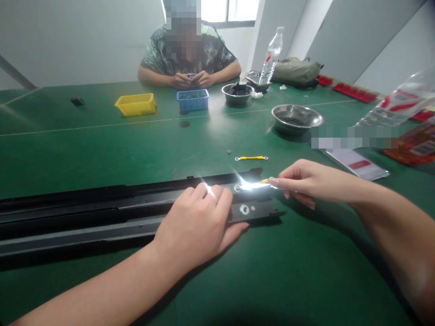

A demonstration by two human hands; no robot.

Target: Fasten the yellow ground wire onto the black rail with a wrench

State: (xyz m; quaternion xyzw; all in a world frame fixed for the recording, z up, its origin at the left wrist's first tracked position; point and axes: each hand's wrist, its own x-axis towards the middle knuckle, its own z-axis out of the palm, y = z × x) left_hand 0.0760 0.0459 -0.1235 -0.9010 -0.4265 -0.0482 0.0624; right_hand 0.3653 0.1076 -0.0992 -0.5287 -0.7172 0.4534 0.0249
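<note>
A long black metal rail [102, 213] lies across the green table [102, 145] in front of me. My left hand [197, 226] rests on its right end, fingers curled down onto the metal beside a bright glare. My right hand [302, 181] pinches the end of a short yellow wire [265, 180] and holds it against a hole near the rail's right end. A second yellow wire with ring terminals [250, 158] lies on the table just beyond, with a small washer [229, 151] next to it.
Across the table a person sits with both hands together. A yellow bin [136, 104], a blue bin [192, 99] and two steel bowls [297, 118] [238, 93] stand between us. Water bottles [272, 56] [397, 102], a grey bag [295, 71] and red packs [355, 93] occupy the right side.
</note>
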